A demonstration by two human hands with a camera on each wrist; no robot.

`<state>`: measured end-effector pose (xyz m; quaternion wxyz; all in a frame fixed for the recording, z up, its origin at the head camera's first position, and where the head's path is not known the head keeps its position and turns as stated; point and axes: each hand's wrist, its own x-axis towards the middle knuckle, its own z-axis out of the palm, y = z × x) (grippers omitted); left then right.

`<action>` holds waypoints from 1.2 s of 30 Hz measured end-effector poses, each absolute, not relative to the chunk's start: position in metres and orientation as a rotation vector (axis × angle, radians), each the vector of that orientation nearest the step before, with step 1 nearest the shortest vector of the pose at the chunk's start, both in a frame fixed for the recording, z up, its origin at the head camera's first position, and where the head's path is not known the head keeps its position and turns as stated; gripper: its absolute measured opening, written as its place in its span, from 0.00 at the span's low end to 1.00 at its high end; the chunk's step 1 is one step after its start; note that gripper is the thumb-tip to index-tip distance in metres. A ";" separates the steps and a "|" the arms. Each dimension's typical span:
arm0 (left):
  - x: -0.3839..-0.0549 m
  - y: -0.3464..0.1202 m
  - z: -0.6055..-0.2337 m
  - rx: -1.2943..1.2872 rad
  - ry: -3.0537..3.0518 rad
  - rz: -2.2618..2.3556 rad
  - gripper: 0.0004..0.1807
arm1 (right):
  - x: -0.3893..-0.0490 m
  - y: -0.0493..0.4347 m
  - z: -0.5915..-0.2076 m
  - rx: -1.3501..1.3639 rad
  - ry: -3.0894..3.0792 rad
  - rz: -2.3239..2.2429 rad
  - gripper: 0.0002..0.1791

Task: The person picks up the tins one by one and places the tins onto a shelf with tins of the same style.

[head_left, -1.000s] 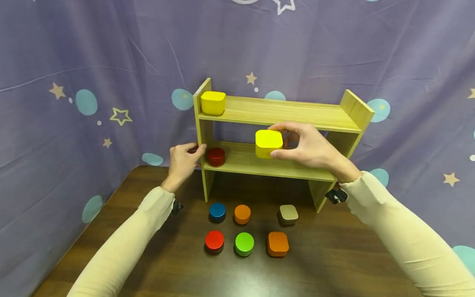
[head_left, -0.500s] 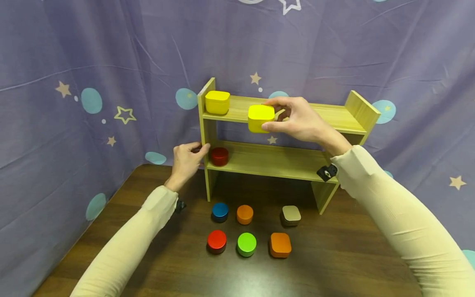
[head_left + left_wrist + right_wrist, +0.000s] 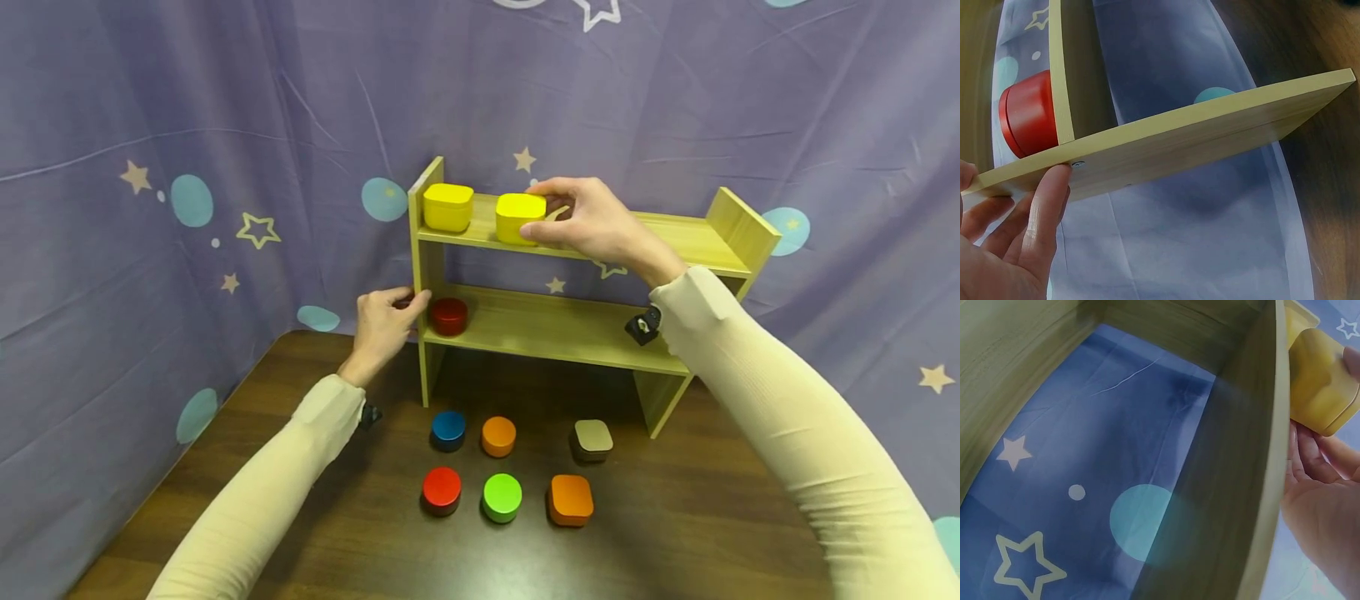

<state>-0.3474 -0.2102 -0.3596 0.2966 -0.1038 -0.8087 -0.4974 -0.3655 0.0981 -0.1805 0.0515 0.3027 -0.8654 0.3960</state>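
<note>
A yellow box (image 3: 517,221), squarish with rounded corners, is sitting upright in the right grip (image 3: 592,220), over the left part of the upper board; the views are leaving unclear whether it is touching that board. The pale wooden two-tier shelf (image 3: 555,331) is standing upright on the bench (image 3: 675,500), the left grip (image 3: 382,329) holding its left side panel.

On the brown counter (image 3: 697,508) stand six small containers (image 3: 502,498) and a wooden shelf (image 3: 555,329), which carries a yellow box (image 3: 448,208) at top left and, below, a red tin (image 3: 450,317).
</note>
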 end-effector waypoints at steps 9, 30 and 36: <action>-0.346 -0.211 -0.360 -0.279 -2.157 -1.345 0.18 | -0.378 0.091 -0.183 0.933 -2.640 1.181 0.29; -0.345 -0.209 -0.362 -0.288 -2.143 -1.378 0.17 | -0.382 0.086 -0.186 0.904 -2.686 1.222 0.32; -0.345 -0.209 -0.359 -0.296 -2.153 -1.269 0.21 | -0.379 0.088 -0.182 0.897 -2.724 1.161 0.42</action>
